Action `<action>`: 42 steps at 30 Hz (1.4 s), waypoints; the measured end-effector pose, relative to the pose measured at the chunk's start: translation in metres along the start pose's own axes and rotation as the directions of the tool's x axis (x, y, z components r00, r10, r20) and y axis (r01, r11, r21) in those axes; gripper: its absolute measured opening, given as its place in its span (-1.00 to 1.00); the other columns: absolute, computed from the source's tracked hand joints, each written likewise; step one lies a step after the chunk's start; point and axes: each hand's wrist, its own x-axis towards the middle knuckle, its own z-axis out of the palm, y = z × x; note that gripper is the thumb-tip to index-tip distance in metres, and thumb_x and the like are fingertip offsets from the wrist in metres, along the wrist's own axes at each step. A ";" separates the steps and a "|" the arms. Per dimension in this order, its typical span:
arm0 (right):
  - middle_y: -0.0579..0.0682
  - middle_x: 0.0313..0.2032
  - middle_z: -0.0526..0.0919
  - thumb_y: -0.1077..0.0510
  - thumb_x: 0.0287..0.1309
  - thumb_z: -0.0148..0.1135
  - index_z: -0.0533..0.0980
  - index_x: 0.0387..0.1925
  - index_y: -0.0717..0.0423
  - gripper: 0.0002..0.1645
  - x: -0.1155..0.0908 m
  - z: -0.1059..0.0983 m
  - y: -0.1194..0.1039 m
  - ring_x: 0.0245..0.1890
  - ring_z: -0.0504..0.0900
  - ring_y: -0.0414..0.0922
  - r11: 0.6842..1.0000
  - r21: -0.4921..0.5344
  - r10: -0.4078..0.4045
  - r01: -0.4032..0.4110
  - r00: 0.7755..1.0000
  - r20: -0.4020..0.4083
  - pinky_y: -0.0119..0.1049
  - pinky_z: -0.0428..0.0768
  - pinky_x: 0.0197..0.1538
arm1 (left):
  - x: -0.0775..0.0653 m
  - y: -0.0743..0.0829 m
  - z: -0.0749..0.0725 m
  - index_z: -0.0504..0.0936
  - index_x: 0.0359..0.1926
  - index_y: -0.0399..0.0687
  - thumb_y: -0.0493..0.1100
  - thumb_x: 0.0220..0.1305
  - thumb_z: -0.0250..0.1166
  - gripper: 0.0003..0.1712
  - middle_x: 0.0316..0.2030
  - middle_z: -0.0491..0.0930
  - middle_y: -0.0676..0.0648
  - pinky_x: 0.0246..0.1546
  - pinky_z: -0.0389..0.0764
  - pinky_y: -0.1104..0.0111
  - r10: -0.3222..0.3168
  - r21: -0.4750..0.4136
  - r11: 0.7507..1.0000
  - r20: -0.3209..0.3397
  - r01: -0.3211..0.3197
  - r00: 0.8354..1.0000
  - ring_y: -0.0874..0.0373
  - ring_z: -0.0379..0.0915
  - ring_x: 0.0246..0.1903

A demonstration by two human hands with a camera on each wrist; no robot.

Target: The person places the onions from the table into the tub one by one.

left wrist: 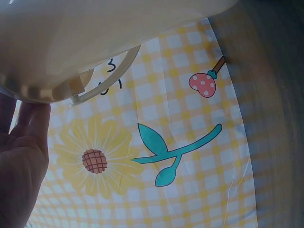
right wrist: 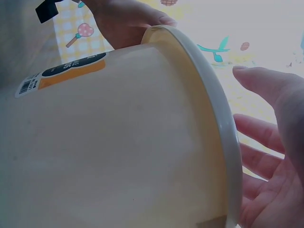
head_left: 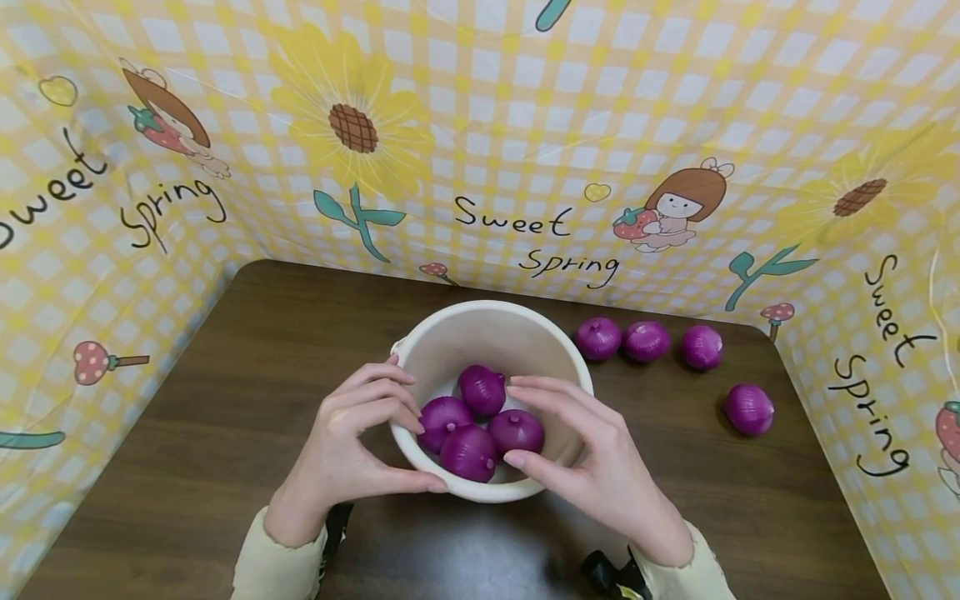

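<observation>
Purple onions (head_left: 468, 452): four in your bucket (head_left: 472, 337), four loose onions (head_left: 647, 342) right on the worktop (head_left: 225, 400).
Your left hand (head_left: 348, 450) grips the bucket; leaning could tip it. Your right hand (head_left: 603, 458), extended, holding nothing, could knock it rightward, rolling those loose.

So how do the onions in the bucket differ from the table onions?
The bucket onions bunch together; the table onions lie spread, three in a row, one apart. The bucket onions are between left hand and right hand; the table onions are clear of both. Both groups number four, all purple.
</observation>
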 end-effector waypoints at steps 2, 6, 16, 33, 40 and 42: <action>0.14 0.10 0.64 0.00 0.28 0.43 0.59 0.16 0.15 -0.50 0.002 -0.001 -0.002 0.11 0.62 0.08 1.000 0.007 0.002 -0.002 1.000 -0.006 -0.27 0.49 0.32 | 0.000 0.000 0.000 0.66 -0.47 0.01 0.32 -0.29 0.71 -0.40 -0.42 0.65 0.02 0.34 0.43 0.07 0.001 0.000 1.000 -0.001 -0.001 1.000 -0.05 0.52 -0.10; 0.12 0.10 0.64 0.00 0.28 0.43 0.60 0.13 0.15 -0.52 0.002 -0.004 -0.003 0.11 0.62 0.07 1.000 0.005 0.012 -0.012 1.000 -0.026 -0.29 0.49 0.31 | 0.000 0.000 0.000 0.66 -0.46 0.02 0.32 -0.29 0.71 -0.40 -0.42 0.65 0.02 0.34 0.43 0.07 0.002 0.004 1.000 -0.001 -0.002 1.000 -0.05 0.52 -0.10; 0.15 0.09 0.65 -0.05 0.26 0.44 0.61 0.14 0.14 -0.48 -0.005 -0.010 0.008 0.14 0.61 0.04 0.998 -0.030 0.055 -0.057 0.997 -0.060 -0.34 0.50 0.28 | 0.001 -0.001 0.000 0.67 -0.47 0.01 0.31 -0.31 0.72 -0.40 -0.42 0.65 0.02 0.37 0.40 0.03 -0.001 0.000 1.000 -0.004 0.001 1.000 -0.05 0.52 -0.10; 0.13 0.12 0.63 -0.02 0.21 0.50 0.59 0.18 0.18 -0.40 -0.015 -0.020 0.018 0.13 0.60 0.01 0.992 -0.062 0.101 -0.107 0.990 -0.102 -0.31 0.56 0.25 | 0.001 0.001 0.000 0.66 -0.47 0.03 0.31 -0.30 0.71 -0.41 -0.43 0.64 0.03 0.35 0.42 0.05 -0.005 0.002 1.000 -0.002 0.005 1.000 -0.04 0.52 -0.10; 0.21 0.10 0.63 0.26 0.08 0.55 0.59 0.15 0.27 -0.43 -0.010 -0.026 0.003 0.14 0.59 0.02 0.990 -0.050 0.128 -0.135 0.985 -0.118 -0.32 0.57 0.24 | 0.000 0.001 0.000 0.66 -0.47 0.02 0.30 -0.30 0.71 -0.41 -0.43 0.64 0.03 0.36 0.41 0.04 -0.005 -0.005 1.000 -0.001 0.005 1.000 -0.04 0.52 -0.10; 0.22 0.09 0.63 0.36 0.00 0.55 0.59 0.14 0.30 -0.40 -0.011 -0.027 0.002 0.13 0.59 0.02 0.988 -0.055 0.137 -0.144 0.983 -0.124 -0.34 0.57 0.23 | 0.000 0.001 0.000 0.66 -0.47 0.02 0.30 -0.29 0.71 -0.41 -0.43 0.64 0.03 0.36 0.41 0.03 -0.003 -0.008 1.000 -0.003 0.003 1.000 -0.05 0.52 -0.10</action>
